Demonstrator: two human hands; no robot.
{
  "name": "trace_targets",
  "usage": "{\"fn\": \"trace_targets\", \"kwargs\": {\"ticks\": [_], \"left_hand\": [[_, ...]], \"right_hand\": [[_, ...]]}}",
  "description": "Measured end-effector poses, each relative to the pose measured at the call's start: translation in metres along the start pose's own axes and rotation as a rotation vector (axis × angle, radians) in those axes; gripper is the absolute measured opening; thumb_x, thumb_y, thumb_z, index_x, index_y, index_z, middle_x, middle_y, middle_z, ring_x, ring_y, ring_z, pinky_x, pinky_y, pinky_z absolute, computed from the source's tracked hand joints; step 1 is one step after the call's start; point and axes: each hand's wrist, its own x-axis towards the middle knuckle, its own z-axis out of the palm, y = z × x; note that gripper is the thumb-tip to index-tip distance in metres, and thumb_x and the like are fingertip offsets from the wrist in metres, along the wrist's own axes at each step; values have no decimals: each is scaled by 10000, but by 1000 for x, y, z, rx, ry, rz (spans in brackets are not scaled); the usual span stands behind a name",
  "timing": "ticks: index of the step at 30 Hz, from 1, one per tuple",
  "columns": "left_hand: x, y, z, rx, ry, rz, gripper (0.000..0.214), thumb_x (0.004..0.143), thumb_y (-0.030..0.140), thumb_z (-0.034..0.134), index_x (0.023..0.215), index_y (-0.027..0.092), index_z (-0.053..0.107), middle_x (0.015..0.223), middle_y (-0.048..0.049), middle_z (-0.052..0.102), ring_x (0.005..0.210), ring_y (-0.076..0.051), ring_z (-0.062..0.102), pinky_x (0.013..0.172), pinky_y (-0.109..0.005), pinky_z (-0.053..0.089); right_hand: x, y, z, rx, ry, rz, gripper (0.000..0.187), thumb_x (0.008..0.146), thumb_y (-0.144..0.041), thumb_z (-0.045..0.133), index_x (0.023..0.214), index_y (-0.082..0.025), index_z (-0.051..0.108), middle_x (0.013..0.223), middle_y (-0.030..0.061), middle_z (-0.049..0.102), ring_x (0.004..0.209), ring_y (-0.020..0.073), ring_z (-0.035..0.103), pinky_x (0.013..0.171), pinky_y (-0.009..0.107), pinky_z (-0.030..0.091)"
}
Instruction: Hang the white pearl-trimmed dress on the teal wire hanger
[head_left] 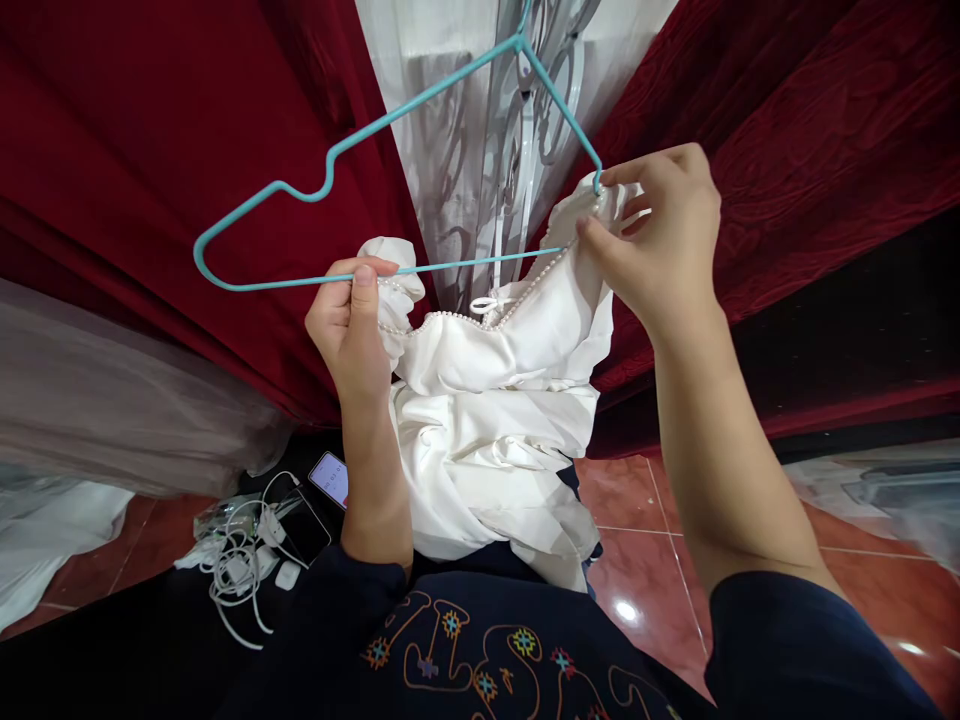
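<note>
Right hand (660,235) pinches dress shoulder (568,213) around hanger (424,97) | left hand (346,325) pinches bottom bar (480,261) | I should keep beads (448,314) untwisted

A black surface (172,625) carries a tangled white cable (238,582). Just right of the cable lie a dark-screened phone (309,528) and a small white block (287,574); a lit phone (330,478) is farther right and beyond it. Clear plastic (223,516) lies at the cable's far side. Reddish floor tiles (634,565) show to the cable's right.
</note>
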Motion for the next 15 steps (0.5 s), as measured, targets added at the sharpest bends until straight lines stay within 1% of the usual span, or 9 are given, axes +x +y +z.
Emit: {"fn": "trace_targets", "kwargs": {"ticks": [2, 5, 7, 9, 10, 12, 13, 14, 15], "left_hand": [[1, 0, -1, 20, 6, 7, 361, 1016, 504, 628, 813, 226, 735, 826, -30, 685, 753, -148, 626, 731, -275, 540], [6, -5, -4, 23, 4, -13, 359, 1000, 513, 645, 806, 227, 743, 840, -30, 698, 793, -158, 654, 783, -287, 559], [9, -8, -7, 7, 4, -34, 337, 991, 511, 656, 820, 237, 750, 849, -29, 702, 791, -160, 657, 782, -300, 561], [10, -9, -10, -6, 3, -51, 305, 992, 501, 657, 838, 258, 759, 873, -29, 707, 784, -163, 654, 748, -314, 552], [10, -9, -10, -12, -6, -58, 289, 992, 497, 661, 846, 270, 763, 889, -30, 708, 792, -167, 657, 736, -322, 548], [9, -7, -11, -36, -36, -75, 265, 988, 500, 674, 858, 289, 767, 912, -33, 704, 801, -172, 666, 714, -334, 541], [7, -6, -10, -49, -47, -84, 260, 985, 503, 680, 861, 292, 769, 914, -34, 700, 796, -172, 667, 704, -336, 538], [4, -5, -8, -61, -51, -91, 263, 983, 506, 684, 862, 289, 770, 912, -36, 698, 793, -173, 667, 704, -337, 538], [1, -5, -6, -65, -49, -96, 277, 984, 512, 681, 859, 281, 768, 907, -37, 699, 797, -173, 667, 718, -335, 544]], "right_hand": [[6, -2, 5, -28, 35, 31, 267, 710, -42, 745, 934, -184, 720, 1016, 77, 704, 724, 112, 534, 747, 309, 463], [18, 8, 5, 7, 94, 96, 140, 755, -37, 691, 780, -174, 690, 793, 51, 712, 651, 106, 515, 680, 301, 422], [28, 28, 1, 26, 186, 117, 84, 801, -93, 667, 758, -159, 695, 741, 55, 705, 624, 104, 517, 631, 302, 377], [36, 56, -5, 32, 325, 164, 130, 826, -137, 634, 700, -154, 663, 675, 41, 657, 601, 97, 506, 602, 306, 337], [38, 71, -7, 50, 399, 223, 184, 826, -154, 629, 643, -167, 614, 621, 22, 600, 575, 89, 478, 585, 306, 317], [30, 96, -12, 159, 487, 384, 348, 814, -208, 639, 530, -222, 439, 495, -26, 389, 489, 65, 333, 531, 307, 271], [20, 105, -13, 242, 478, 434, 424, 816, -266, 639, 513, -252, 342, 469, -45, 271, 460, 59, 246, 504, 314, 257], [5, 111, -15, 327, 435, 434, 478, 827, -348, 619, 520, -274, 260, 465, -56, 173, 441, 62, 186, 483, 329, 257], [-13, 114, -16, 402, 353, 359, 489, 854, -442, 565, 550, -286, 215, 471, -56, 135, 420, 79, 183, 475, 353, 285]]}}
